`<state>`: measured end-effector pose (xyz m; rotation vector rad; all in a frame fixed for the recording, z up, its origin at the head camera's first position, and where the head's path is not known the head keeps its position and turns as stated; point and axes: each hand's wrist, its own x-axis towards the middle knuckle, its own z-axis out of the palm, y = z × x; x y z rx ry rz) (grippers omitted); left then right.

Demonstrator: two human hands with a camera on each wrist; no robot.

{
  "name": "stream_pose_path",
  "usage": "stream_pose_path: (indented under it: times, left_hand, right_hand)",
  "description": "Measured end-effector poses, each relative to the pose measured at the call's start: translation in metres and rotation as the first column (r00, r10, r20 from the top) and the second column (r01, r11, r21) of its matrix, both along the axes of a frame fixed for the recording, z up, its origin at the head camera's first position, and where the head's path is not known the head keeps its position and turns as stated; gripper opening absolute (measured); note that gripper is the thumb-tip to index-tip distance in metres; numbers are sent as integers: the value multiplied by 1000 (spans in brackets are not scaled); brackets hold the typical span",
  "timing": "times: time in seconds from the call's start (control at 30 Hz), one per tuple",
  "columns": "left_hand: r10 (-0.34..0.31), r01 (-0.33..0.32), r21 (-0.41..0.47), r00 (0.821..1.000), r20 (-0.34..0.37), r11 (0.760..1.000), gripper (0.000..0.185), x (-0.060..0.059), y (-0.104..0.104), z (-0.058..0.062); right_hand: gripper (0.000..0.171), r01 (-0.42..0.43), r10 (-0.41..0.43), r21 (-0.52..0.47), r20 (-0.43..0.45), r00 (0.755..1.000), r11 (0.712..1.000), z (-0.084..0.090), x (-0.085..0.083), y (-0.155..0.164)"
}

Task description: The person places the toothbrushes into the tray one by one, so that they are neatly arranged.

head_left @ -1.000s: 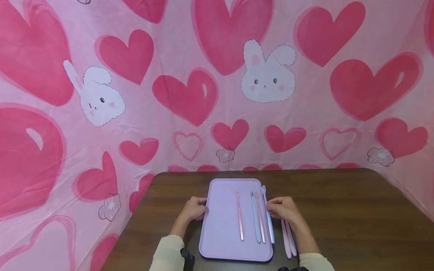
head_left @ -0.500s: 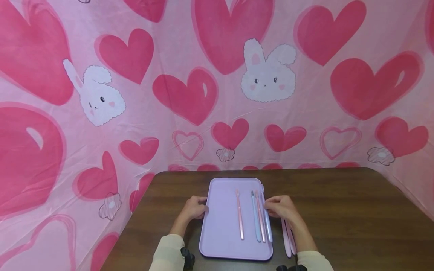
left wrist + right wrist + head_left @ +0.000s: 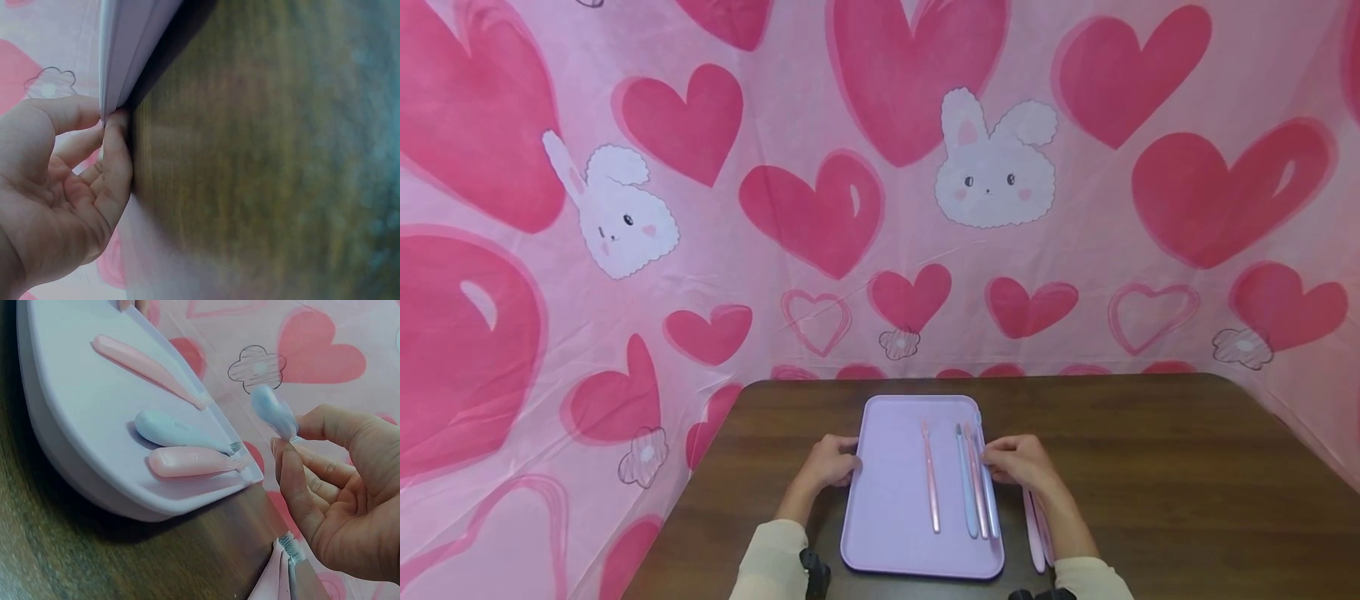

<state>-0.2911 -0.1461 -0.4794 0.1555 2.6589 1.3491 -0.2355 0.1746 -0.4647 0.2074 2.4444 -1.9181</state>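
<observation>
Two hands: right hand pinches blue toothbrush; left hand grips tray.

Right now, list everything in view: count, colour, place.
Tray: one, lilac, on the table's near middle.
Toothbrushes on tray: three; pink at centre, light blue and pink side by side to its right.
Held toothbrush: one, light blue, over the tray's right edge.
Toothbrushes on table: two, pink, right of the tray.
Table: one, dark brown wood.
Backdrop: pink cloth with hearts and rabbits, behind and beside the table.
Left hand: grips the tray's left rim.
Right hand: pinches the held toothbrush.
</observation>
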Motion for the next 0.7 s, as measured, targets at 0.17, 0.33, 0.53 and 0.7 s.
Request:
stream_pose_path:
  times: [0.17,0.33,0.53,0.7]
  left_hand:
    - [2,-2,1,1000,6,1000,51,0,1,2]
    - [1,-1,-3,1000,4,1000,50,0,1,2]
    - [-3,3,2,1000,6,1000,51,-1,1,0]
    - [1,-1,3,1000,2,1000,51,-2,0,-1]
  right_hand:
    - [33,3,-3,-4,1,1000,1000,0,-1,-1]
    - [32,8,-8,-4,7,1000,1000,0,-1,-2]
    - [33,19,-19,-19,18,1000,1000,-1,0,-5]
    - [34,10,-10,-12,11,1000,1000,0,-1,-7]
